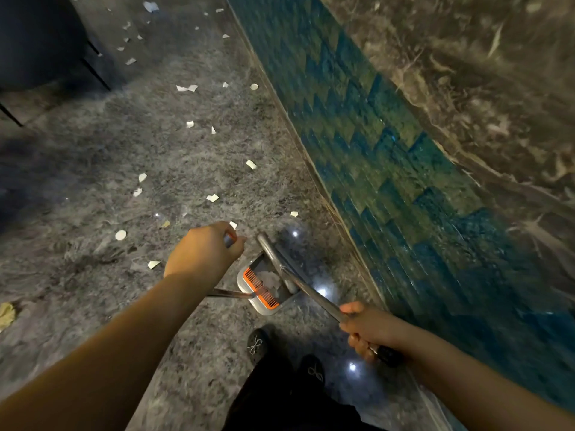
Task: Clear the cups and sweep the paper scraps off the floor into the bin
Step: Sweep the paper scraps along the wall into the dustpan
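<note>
Left hand (pixel 203 255) fisted around a metal handle (pixel 228 294); right hand (pixel 368 331) gripping a second metal pole (pixel 298 275); grey dustpan with orange comb (pixel 264 286) between them; white paper scraps (pixel 212 197) strewn beyond.

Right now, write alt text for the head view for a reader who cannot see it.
A person's left hand and right hand each grip a metal handle above a grey dustpan with an orange comb edge. White paper scraps litter the speckled stone floor, beside a blue tiled wall.
</note>
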### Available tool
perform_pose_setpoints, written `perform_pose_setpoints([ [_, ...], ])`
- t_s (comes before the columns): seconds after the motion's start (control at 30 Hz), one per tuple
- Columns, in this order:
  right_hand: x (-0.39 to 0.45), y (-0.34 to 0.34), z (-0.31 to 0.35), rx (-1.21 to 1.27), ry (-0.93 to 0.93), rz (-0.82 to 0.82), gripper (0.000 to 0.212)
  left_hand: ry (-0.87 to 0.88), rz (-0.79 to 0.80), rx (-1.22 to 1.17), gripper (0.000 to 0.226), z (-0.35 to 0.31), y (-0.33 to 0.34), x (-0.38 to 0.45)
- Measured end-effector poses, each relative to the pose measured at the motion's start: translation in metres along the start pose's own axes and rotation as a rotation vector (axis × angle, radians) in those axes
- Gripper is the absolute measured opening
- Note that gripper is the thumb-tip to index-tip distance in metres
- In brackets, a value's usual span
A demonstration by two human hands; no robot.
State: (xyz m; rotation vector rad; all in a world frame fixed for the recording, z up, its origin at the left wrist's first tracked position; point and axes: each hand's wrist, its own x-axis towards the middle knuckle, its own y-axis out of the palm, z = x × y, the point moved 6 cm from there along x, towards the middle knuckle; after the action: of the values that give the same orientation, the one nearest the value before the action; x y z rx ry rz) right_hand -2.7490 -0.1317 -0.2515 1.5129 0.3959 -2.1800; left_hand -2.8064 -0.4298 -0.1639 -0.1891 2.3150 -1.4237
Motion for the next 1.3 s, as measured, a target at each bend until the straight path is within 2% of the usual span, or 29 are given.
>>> perform_pose_setpoints([
  [0.2,0.011,0.008,0.059,0.037,-0.038,-0.063,0.016,-0.025,-0.022,-0.009,0.022,0.028,-0.029,0.029],
  [0.43,0.036,0.007,0.115,0.088,-0.112,-0.179,0.017,-0.07,-0.047,-0.028,0.017,0.069,-0.058,0.063],
  [0.67,0.064,-0.013,0.165,-0.011,-0.151,-0.259,0.034,-0.063,-0.037,0.036,0.023,0.081,-0.065,0.092],
  [0.77,0.083,-0.022,0.186,-0.066,-0.131,-0.271,0.034,-0.077,-0.023,0.042,0.024,0.081,-0.066,0.106],
  [0.87,0.11,-0.031,0.21,-0.242,-0.126,-0.303,0.03,-0.102,-0.043,0.042,0.024,0.081,-0.068,0.116],
  [0.97,0.136,-0.033,0.231,-0.364,-0.071,-0.273,0.014,-0.15,-0.031,0.051,0.023,0.081,-0.067,0.121],
  [1.13,0.158,-0.018,0.259,-0.488,0.013,-0.219,0.02,-0.274,-0.061,-0.013,0.02,0.093,-0.074,0.115],
  [1.3,0.17,0.017,0.278,-0.661,-0.016,-0.112,0.022,-0.399,-0.105,-0.027,0.024,0.103,-0.088,0.097],
])
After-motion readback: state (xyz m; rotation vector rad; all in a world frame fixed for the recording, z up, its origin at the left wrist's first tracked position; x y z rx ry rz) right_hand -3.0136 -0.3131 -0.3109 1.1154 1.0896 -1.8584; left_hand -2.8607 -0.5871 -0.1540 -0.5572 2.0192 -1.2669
